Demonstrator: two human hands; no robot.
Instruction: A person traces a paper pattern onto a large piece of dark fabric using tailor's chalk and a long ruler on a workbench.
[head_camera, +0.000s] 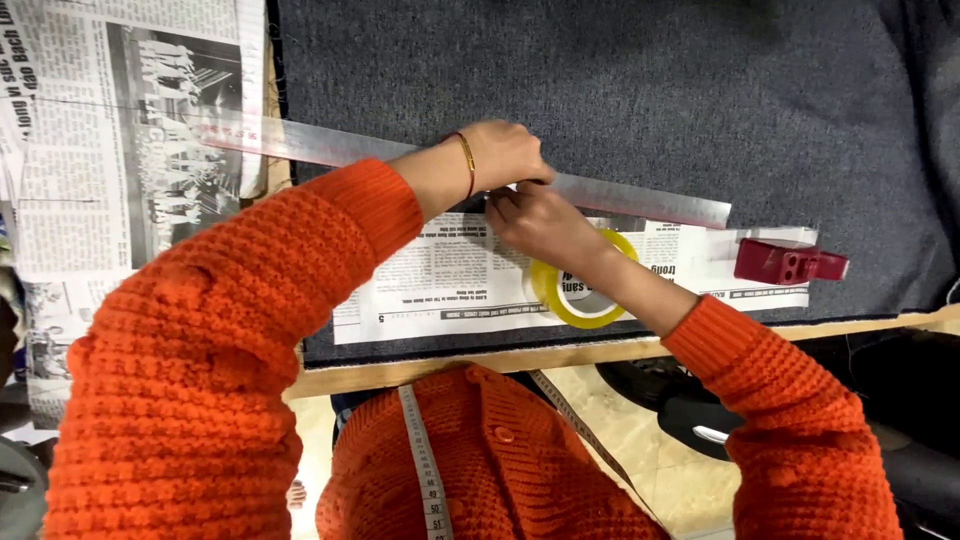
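Left hand (505, 155) presses flat on a metal ruler (620, 197); right hand (540, 222) fingers pinch the newspaper strip (450, 275) near the desk's front edge.

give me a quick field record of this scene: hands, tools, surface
left hand: pressing down on the long metal ruler
right hand: at the ruler's edge, fingertips on the newspaper strip
tape: yellow tape roll ringed round the right wrist
surface: dark grey fabric spread over a wooden table
other: red plastic tool on the strip's right end; measuring tape round the neck; more newspaper at left
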